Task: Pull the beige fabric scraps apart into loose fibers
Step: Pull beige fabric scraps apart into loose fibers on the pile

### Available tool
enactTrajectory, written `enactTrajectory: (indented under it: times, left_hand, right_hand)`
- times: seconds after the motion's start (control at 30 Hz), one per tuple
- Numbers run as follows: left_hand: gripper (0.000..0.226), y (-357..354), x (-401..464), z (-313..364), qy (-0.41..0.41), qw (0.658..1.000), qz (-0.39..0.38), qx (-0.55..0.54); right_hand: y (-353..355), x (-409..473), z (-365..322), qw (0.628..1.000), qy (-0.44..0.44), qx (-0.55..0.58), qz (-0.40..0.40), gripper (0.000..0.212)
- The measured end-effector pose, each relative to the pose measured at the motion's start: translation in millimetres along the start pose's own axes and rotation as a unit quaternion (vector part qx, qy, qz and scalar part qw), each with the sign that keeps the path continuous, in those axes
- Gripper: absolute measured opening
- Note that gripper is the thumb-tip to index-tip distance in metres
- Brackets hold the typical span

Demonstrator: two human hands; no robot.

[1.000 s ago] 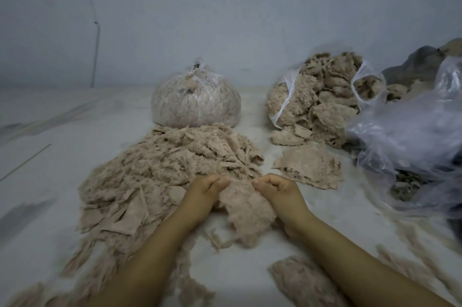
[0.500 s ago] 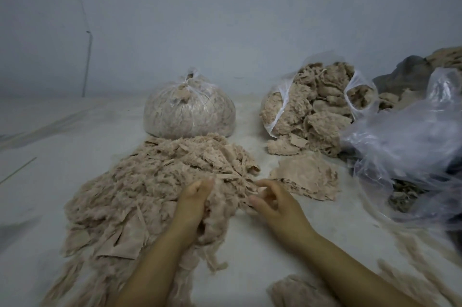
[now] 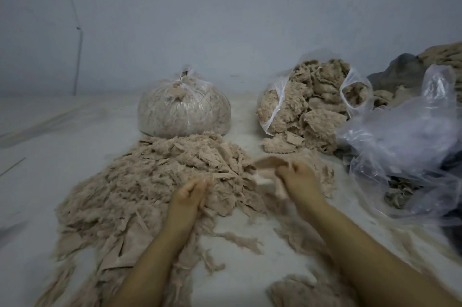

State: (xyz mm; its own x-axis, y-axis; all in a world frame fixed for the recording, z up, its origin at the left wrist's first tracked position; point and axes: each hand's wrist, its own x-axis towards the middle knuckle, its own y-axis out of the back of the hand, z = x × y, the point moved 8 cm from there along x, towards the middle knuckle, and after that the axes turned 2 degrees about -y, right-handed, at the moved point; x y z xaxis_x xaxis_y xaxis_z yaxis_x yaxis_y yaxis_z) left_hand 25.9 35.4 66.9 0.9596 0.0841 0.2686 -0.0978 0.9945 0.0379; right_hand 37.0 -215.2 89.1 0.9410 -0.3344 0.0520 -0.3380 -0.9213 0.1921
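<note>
A large heap of beige fabric scraps and loose fibers (image 3: 140, 181) spreads across the pale floor (image 3: 50, 151) in front of the person, with flat torn strips mixed among fluffier pulled material. The left hand (image 3: 188, 196) rests on the near right edge of this heap, its fingers lying together and pointing forward into the fibers; whether its grip has closed on any of them cannot be told, since the fingertips are blurred and partly buried. The right hand (image 3: 298, 179) is raised just beside the heap's right edge, and its grip is curled around a flat beige scrap (image 3: 268, 164) that stretches out to the left from its fingers, blurred by motion. Behind the heap sits a tied clear bag (image 3: 183, 111) packed full of pale fiber, touching the heap's far edge. To its right an open clear bag (image 3: 310, 96) spills thick beige wads onto the floor. Farther right lies crumpled clear plastic sheeting (image 3: 405, 136) over darker material. A small clump of loose fiber (image 3: 295, 291) lies near the bottom edge between the forearms, and thin wisps trail across the floor near it.
</note>
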Motion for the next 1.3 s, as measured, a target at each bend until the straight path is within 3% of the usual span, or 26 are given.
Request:
enactTrajectory:
  times: [0.03,0.1,0.17,0.27,0.33,0.4,0.5,0.57,0.63,0.77,0.87,0.97,1.03,1.13,1.23,1.3]
  left_hand:
    - [0.033,-6.1,-2.2,-2.1,-0.006,0.999,-0.028,0.042]
    - [0.027,-16.9,-5.4,-5.9,-0.026,0.99,-0.073,0.12]
    - [0.02,-21.2,-4.8,-8.2,-0.046,0.98,-0.083,0.176]
    - [0.018,-25.0,-5.3,-6.4,-0.084,0.962,-0.087,0.244]
    - [0.013,-31.0,-10.2,-2.7,-0.126,0.941,-0.105,0.295]
    - [0.011,-36.4,-13.3,5.0,-0.185,0.908,-0.115,0.357]
    - [0.036,-54.7,-16.4,11.6,-0.248,0.862,-0.174,0.406]
    - [0.047,-66.3,-15.3,2.8,-0.247,0.84,-0.23,0.425]
    - [0.041,-68.0,-11.6,-9.3,-0.22,0.83,-0.253,0.447]
    - [0.021,-53.2,-7.4,-14.6,-0.186,0.879,-0.227,0.377]
    - [0.01,-48.9,-7.9,-20.0,-0.163,0.891,-0.228,0.358]
    - [0.01,-52.9,-10.7,-14.8,-0.161,0.893,-0.229,0.353]
    - [0.015,-53.4,-9.8,-4.6,-0.167,0.896,-0.219,0.348]
    - [0.024,-60.0,-8.7,14.0,-0.193,0.89,-0.217,0.352]
    - [0.02,-62.5,-4.9,26.9,-0.196,0.907,-0.179,0.326]
    - [0.02,-58.8,-1.1,28.6,-0.188,0.924,-0.146,0.3]
  right_hand:
    - [14.9,12.6,-4.1,0.999,-0.001,-0.036,0.033,0.005]
    - [37.8,26.7,-6.3,0.98,-0.002,-0.176,0.092,0.03]
    - [37.3,22.3,-9.0,0.965,0.045,-0.232,0.108,0.037]
    - [-6.0,3.2,6.4,0.968,0.093,-0.231,-0.026,0.013]
    - [-36.1,-8.2,21.7,0.943,0.109,-0.289,-0.126,0.008]
    - [-50.4,-13.5,26.1,0.913,0.142,-0.354,-0.143,0.008]
    - [-59.6,-26.4,24.5,0.904,0.178,-0.356,-0.153,0.009]
    - [-67.4,-42.6,24.1,0.894,0.211,-0.339,-0.203,0.006]
    - [-67.1,-54.1,27.3,0.894,0.206,-0.316,-0.24,0.008]
    - [-41.4,-47.7,26.0,0.931,0.151,-0.252,-0.217,0.018]
    - [1.4,-8.8,11.6,0.96,0.137,-0.241,-0.049,0.009]
    - [34.1,24.4,6.3,0.949,0.098,-0.295,0.054,0.011]
    - [22.8,29.0,7.6,0.95,0.118,-0.289,-0.008,0.006]
    - [-24.9,2.5,16.3,0.942,0.148,-0.239,-0.181,0.015]
    - [-43.1,-12.3,30.5,0.896,0.155,-0.336,-0.247,0.019]
    - [-41.2,-18.1,32.9,0.913,0.106,-0.284,-0.274,0.038]
